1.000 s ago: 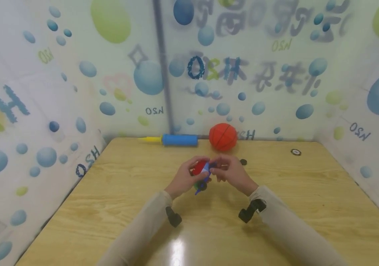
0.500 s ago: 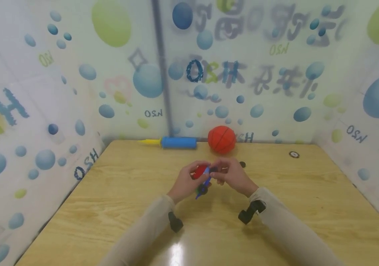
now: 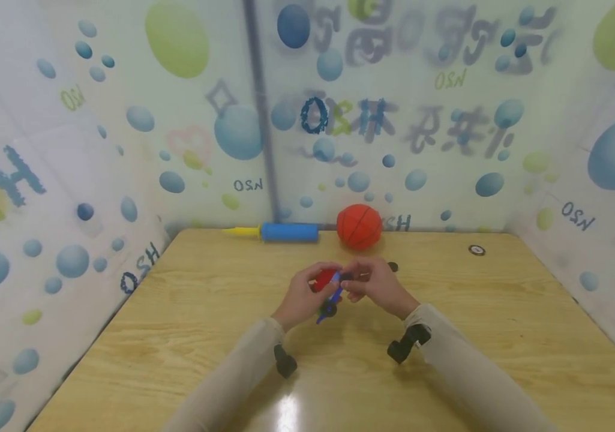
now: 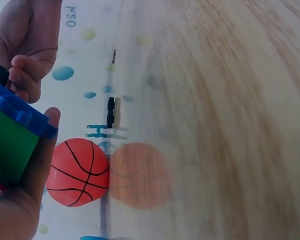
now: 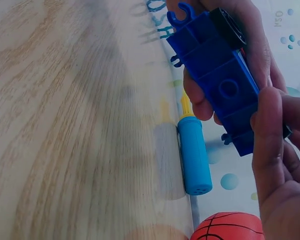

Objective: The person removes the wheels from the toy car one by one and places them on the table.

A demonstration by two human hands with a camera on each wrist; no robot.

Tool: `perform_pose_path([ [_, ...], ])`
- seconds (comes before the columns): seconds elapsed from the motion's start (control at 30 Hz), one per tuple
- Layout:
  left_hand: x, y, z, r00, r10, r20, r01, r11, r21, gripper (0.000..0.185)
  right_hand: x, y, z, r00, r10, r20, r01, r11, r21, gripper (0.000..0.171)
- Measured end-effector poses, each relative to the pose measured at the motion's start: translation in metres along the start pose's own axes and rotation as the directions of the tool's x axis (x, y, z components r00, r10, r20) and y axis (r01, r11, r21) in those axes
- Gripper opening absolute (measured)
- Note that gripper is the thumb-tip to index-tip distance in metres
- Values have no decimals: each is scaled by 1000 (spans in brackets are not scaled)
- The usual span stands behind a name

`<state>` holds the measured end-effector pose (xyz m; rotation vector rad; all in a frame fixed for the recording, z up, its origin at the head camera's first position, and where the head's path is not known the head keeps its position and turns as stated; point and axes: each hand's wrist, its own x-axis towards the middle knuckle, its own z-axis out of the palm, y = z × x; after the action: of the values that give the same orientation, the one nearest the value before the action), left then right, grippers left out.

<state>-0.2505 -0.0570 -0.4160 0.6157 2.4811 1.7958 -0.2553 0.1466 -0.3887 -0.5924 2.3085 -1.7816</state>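
Both hands meet above the middle of the wooden table (image 3: 188, 336) around a small toy block vehicle (image 3: 329, 289) with red, blue and green parts. My left hand (image 3: 307, 293) grips its body from the left; the green and blue blocks (image 4: 12, 135) show against the palm. My right hand (image 3: 368, 285) pinches the other end, its thumb (image 5: 270, 135) lying on the blue underside (image 5: 217, 75). A black wheel (image 5: 229, 25) sits on the toy's far side, and another hangs below it (image 3: 329, 309).
An orange mini basketball (image 3: 359, 226) and a blue pump with a yellow tip (image 3: 280, 232) lie along the back wall. A loose black wheel (image 3: 393, 266) lies just behind the hands, with a small round disc (image 3: 477, 249) farther right. Patterned walls close three sides.
The hands stay together on the toy, with only slight shifts of the fingers. Nothing was picked up or let go.
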Motion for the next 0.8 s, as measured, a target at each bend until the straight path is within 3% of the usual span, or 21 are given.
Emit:
perform_pose_path([
  [0.33,-1,1,-3,1000,-20,21,20,1000,4,33,3,3,-1,1000,8,22,-7,999,-33,30],
  [0.63,2,4,-1,998,-23,57,27,997,-75,34,3,2,-4,1000,15,10,-15,999,-49,25],
  [0.73,1,3,0,999,-10,38,12,999,-36,34,0,3,0,998,-62,-9,61,996,-71,19],
  [0.8,0,2,0,1000,-9,10,9,1000,4,33,-2,5,4,983,-185,-20,178,967,-184,13],
])
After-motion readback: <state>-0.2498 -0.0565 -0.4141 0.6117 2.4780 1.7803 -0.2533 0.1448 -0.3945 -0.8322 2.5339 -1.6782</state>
